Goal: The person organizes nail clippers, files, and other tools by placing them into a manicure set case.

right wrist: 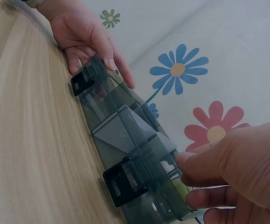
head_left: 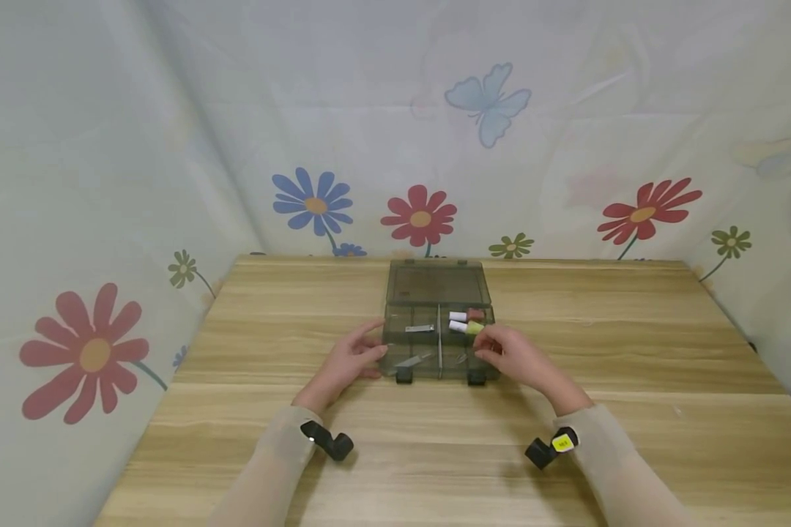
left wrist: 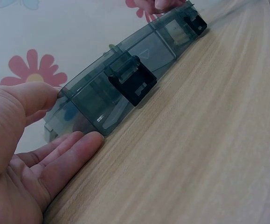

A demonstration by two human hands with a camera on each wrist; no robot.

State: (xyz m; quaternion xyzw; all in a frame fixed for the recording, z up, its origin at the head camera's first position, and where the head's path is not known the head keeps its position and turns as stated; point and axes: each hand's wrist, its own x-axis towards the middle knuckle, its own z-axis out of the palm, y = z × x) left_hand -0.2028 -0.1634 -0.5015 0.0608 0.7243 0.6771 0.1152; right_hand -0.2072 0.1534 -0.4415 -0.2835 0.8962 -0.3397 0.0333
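Note:
A translucent dark-green organizer box (head_left: 439,289) lies on the table with its lid folded back. In its compartments are a nail clipper (head_left: 419,329), a red nail polish bottle (head_left: 474,315), a green nail polish bottle (head_left: 474,329), both white-capped, and a thin slender tool (head_left: 411,361). My left hand (left wrist: 27,144) touches the box's left end, thumb at the rim and fairly straight fingers low along the wall. My right hand (head_left: 510,355) is over the right edge, loosely bent fingertips (right wrist: 197,198) beside the green bottle; nothing shows between them.
Two black latches (left wrist: 134,83) hang on the box's front wall. The wood-grain table (head_left: 409,454) extends around the box, and a flower-printed cloth (head_left: 369,110) hangs behind it. Each forearm wears a black wrist camera (head_left: 335,443).

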